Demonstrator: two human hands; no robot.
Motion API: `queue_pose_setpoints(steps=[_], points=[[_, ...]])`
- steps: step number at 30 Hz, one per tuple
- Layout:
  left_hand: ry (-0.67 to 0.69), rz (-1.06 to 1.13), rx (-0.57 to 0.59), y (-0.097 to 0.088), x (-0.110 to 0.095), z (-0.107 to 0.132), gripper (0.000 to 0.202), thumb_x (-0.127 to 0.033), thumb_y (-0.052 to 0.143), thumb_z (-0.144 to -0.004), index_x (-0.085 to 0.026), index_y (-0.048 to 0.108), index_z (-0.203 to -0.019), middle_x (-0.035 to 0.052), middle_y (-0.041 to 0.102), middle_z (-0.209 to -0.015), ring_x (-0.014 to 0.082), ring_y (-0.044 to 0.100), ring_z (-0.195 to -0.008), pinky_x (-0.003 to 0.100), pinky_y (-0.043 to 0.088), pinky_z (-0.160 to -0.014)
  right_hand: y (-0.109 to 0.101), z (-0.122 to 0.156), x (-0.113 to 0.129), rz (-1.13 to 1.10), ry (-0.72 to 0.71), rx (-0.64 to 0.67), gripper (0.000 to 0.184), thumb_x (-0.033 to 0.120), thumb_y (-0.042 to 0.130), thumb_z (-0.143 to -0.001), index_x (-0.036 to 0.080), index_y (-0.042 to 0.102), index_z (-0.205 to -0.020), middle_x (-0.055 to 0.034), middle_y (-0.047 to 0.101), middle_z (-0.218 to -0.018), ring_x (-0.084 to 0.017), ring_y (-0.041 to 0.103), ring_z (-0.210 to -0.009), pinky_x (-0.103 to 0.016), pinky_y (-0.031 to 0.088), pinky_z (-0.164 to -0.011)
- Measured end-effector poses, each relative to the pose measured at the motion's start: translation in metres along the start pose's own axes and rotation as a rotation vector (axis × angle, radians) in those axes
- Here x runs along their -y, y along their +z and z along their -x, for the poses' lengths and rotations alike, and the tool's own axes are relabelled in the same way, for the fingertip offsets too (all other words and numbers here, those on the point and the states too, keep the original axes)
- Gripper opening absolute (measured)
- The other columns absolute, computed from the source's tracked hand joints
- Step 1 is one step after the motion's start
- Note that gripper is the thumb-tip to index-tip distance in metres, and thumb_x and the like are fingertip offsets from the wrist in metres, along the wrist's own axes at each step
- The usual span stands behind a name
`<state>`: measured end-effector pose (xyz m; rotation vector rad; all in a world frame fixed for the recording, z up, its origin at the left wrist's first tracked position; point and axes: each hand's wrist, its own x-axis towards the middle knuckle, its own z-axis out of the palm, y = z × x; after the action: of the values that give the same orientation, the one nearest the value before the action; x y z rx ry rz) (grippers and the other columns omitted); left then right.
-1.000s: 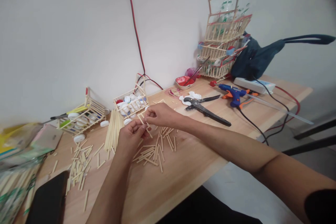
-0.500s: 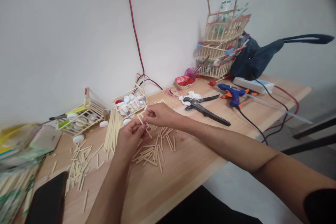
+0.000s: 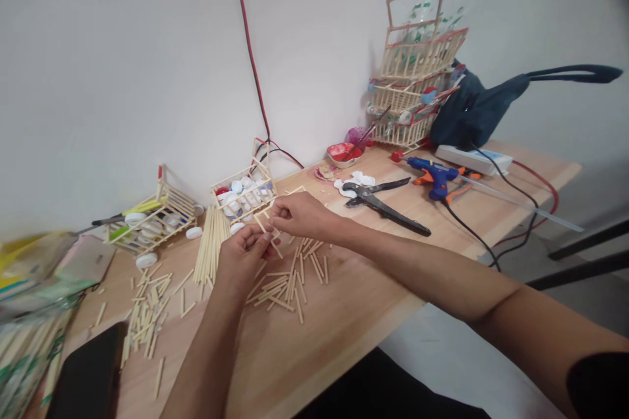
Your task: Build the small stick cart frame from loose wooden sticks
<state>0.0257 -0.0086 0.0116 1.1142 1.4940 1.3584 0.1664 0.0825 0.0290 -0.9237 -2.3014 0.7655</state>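
A small frame of pale wooden sticks (image 3: 269, 230) is held above the table, in front of a basket of bottle caps. My left hand (image 3: 246, 250) is closed on its near side, thumb and fingers pinching it. Closed in a pinch at the frame's upper right side, my right hand (image 3: 305, 216) has its fingertips against it, partly hidden by the hand itself. Below both hands lies a loose pile of short cut sticks (image 3: 285, 285). A bundle of long sticks (image 3: 210, 242) rests just left of my left hand.
Stick baskets with caps (image 3: 244, 191) line the wall, and stacked stick baskets (image 3: 417, 78) stand at the back right. Black-handled cutters (image 3: 381, 201), a blue glue gun (image 3: 432, 173) with its cord, and a red paint dish (image 3: 344, 154) lie rightward. A phone (image 3: 88, 373) lies front left.
Both hands stay nearly in place around the stick frame, with only a very slight shift. The view has moved a few pixels; nothing was taken up or let go.
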Motion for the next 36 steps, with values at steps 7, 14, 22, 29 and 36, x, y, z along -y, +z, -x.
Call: queue_pose_setpoints(steps=[7, 14, 22, 29, 36], points=[[0.001, -0.006, 0.014, -0.001, 0.0, 0.0, 0.041, -0.043, 0.079, -0.06, -0.013, 0.067, -0.085, 0.0041, 0.069, -0.063, 0.0136, 0.06, -0.055, 0.024, 0.046, -0.055, -0.001, 0.001, 0.004, 0.019, 0.005, 0.003, 0.013, 0.026, 0.059, -0.077, 0.015, 0.065, -0.072, 0.0013, 0.061, -0.066, -0.009, 0.046, -0.061, -0.022, 0.026, -0.058], [-0.011, -0.014, 0.003, 0.001, -0.002, 0.001, 0.043, -0.046, 0.08, -0.057, -0.014, 0.067, -0.082, 0.0054, 0.07, -0.066, 0.0126, 0.059, -0.053, 0.023, 0.045, -0.054, 0.0, 0.001, 0.002, -0.005, 0.012, 0.012, 0.014, 0.027, 0.061, -0.077, 0.015, 0.065, -0.073, 0.0009, 0.061, -0.067, -0.009, 0.047, -0.062, -0.021, 0.027, -0.058], [0.006, -0.008, -0.13, -0.014, 0.0, -0.005, 0.047, -0.045, 0.081, -0.055, -0.012, 0.067, -0.086, 0.0035, 0.069, -0.062, 0.0128, 0.059, -0.053, 0.023, 0.045, -0.054, -0.001, 0.002, 0.004, -0.053, -0.107, 0.009, 0.012, 0.021, 0.055, -0.08, 0.014, 0.063, -0.074, 0.0007, 0.063, -0.069, -0.008, 0.05, -0.064, -0.02, 0.029, -0.06], [0.143, 0.082, -0.281, -0.035, 0.001, -0.012, 0.04, -0.037, 0.079, -0.063, -0.013, 0.068, -0.093, 0.003, 0.071, -0.072, 0.0116, 0.06, -0.058, 0.022, 0.046, -0.057, 0.012, 0.01, 0.0, 0.232, -0.161, 0.161, 0.014, 0.022, 0.052, -0.082, 0.016, 0.065, -0.079, -0.0045, 0.068, -0.077, -0.013, 0.052, -0.067, -0.024, 0.025, -0.057], [0.095, 0.16, -0.155, -0.029, -0.001, -0.01, 0.04, -0.036, 0.082, -0.06, -0.012, 0.068, -0.089, 0.0009, 0.067, -0.064, 0.0099, 0.056, -0.055, 0.02, 0.044, -0.054, 0.015, 0.006, -0.007, 0.208, -0.111, 0.223, 0.021, 0.033, 0.058, -0.084, 0.015, 0.067, -0.077, -0.0054, 0.069, -0.078, -0.015, 0.055, -0.069, -0.025, 0.028, -0.057]])
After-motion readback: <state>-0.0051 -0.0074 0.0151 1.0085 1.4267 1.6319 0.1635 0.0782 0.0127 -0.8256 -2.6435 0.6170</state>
